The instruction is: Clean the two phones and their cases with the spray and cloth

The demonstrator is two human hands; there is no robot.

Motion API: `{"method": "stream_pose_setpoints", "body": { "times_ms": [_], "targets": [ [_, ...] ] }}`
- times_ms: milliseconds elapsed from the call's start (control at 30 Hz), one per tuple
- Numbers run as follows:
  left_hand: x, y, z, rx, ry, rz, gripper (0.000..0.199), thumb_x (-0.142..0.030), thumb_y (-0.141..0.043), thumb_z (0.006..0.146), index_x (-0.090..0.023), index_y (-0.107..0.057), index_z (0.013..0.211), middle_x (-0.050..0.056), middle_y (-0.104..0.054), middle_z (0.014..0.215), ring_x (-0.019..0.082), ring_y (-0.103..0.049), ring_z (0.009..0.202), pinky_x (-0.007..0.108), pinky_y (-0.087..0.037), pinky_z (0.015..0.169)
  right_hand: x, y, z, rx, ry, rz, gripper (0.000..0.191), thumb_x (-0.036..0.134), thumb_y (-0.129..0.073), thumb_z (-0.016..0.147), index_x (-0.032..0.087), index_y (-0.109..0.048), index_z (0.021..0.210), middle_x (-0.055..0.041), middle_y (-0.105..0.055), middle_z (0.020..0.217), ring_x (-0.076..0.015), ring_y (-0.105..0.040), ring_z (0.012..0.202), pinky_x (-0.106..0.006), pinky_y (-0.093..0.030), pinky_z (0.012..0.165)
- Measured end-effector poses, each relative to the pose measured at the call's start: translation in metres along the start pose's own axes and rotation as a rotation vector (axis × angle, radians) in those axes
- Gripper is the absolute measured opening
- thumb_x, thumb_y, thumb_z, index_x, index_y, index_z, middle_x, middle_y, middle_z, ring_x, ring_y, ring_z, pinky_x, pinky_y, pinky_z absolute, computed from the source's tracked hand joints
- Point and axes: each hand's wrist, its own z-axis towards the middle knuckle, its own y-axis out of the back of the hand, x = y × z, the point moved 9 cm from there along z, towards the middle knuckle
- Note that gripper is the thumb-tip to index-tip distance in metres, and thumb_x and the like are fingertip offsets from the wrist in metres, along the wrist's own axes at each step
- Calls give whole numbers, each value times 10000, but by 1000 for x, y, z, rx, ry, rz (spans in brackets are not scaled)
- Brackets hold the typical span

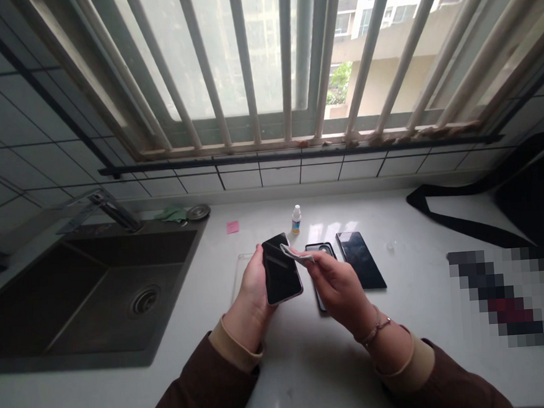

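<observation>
From my remote seat, head view: left hand (pixel 252 286) has its fingers wrapped on a dark-screened phone (pixel 281 275), thumb along the near side, screen up and tilted, held above the counter (pixel 81 404). Right hand (pixel 340 283) has its fingers pinched together on a folded pale cloth (pixel 297 255), its free end over the phone's upper right screen; I cannot tell whether it presses on the glass. A black-rimmed case (pixel 324 248) lies under the right hand, partly hidden, with a flat dark device (pixel 362 261) just right of it. Beyond the phone I note a small upright white bottle (pixel 296 221), and a pink note (pixel 232 227) to its left. Sink (pixel 146 361) at far left.
</observation>
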Motion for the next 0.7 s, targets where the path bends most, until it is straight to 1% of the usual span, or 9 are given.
{"method": "stream_pose_setpoints", "body": {
  "times_ms": [100, 167, 267, 367, 433, 500, 600, 667, 700],
  "targets": [
    [-11, 7, 5, -48, -89, -65, 528, -446, -373, 1116, -73, -734, 1019, 150, -759, 846, 225, -733, 673, 337, -629, 661, 3, -5, -2, 45, 29, 57, 289, 227, -543, 1093, 280, -704, 1326, -59, -788, 1308, -226, -767, 1188, -345, -606, 1022],
    [-17, 12, 8, -64, -111, -98, 557, -467, -349, 1114, -73, -735, 1037, 152, -751, 845, 236, -730, 676, 356, -630, 650, 5, -6, -3, 75, 50, 83, 292, 211, -545, 1090, 279, -704, 1325, -61, -789, 1305, -224, -766, 1189, -343, -609, 1021],
    [-24, 12, 10, -15, -135, -147, 556, -469, -335, 1110, -88, -735, 1044, 145, -736, 842, 239, -720, 688, 369, -631, 651, 10, -6, -3, 95, 76, 112, 293, 196, -553, 1085, 281, -707, 1319, -60, -800, 1278, -217, -781, 1149, -325, -625, 979],
    [-30, 8, 9, 64, -173, -171, 500, -437, -371, 1101, -98, -737, 1062, 136, -728, 854, 237, -717, 712, 377, -638, 672, 15, -4, -3, 109, 93, 153, 301, 179, -549, 1084, 279, -705, 1320, -62, -793, 1301, -219, -774, 1176, -326, -626, 992],
    [-32, 8, 9, 78, -185, -195, 467, -422, -401, 1095, -104, -741, 1069, 135, -730, 865, 234, -718, 729, 382, -644, 683, 19, -3, -3, 129, 100, 182, 302, 179, -542, 1085, 277, -706, 1320, -67, -783, 1323, -228, -766, 1201, -346, -622, 1019],
    [-34, 11, 9, 56, -195, -228, 461, -423, -413, 1094, -107, -747, 1069, 137, -737, 874, 237, -728, 761, 393, -655, 712, 22, -2, -3, 150, 91, 201, 292, 200, -541, 1088, 274, -715, 1310, -76, -781, 1325, -246, -759, 1216, -380, -616, 1043],
    [-39, 16, 7, -1, -241, -230, 478, -451, -418, 1098, -113, -756, 1079, 152, -763, 949, 244, -752, 826, 411, -667, 773, 20, -5, -3, 204, -8, 269, 239, 293, -565, 1088, 258, -754, 1230, -93, -810, 1228, -270, -783, 1143, -430, -629, 1016],
    [-46, 16, 4, -17, -294, -214, 523, -493, -386, 1106, -126, -759, 1119, 169, -775, 1042, 249, -764, 868, 423, -669, 811, 11, -10, -3, 250, -150, 412, 242, 384, -592, 1077, 236, -768, 1153, -106, -821, 1151, -276, -802, 1051, -454, -652, 953],
    [-50, 15, 1, -21, -322, -210, 553, -520, -357, 1110, -139, -757, 1149, 173, -776, 1081, 252, -768, 889, 434, -668, 830, 4, -12, -3, 248, -232, 500, 266, 431, -612, 1063, 224, -766, 1127, -113, -823, 1129, -279, -805, 1027, -464, -659, 930]
  ]
}}
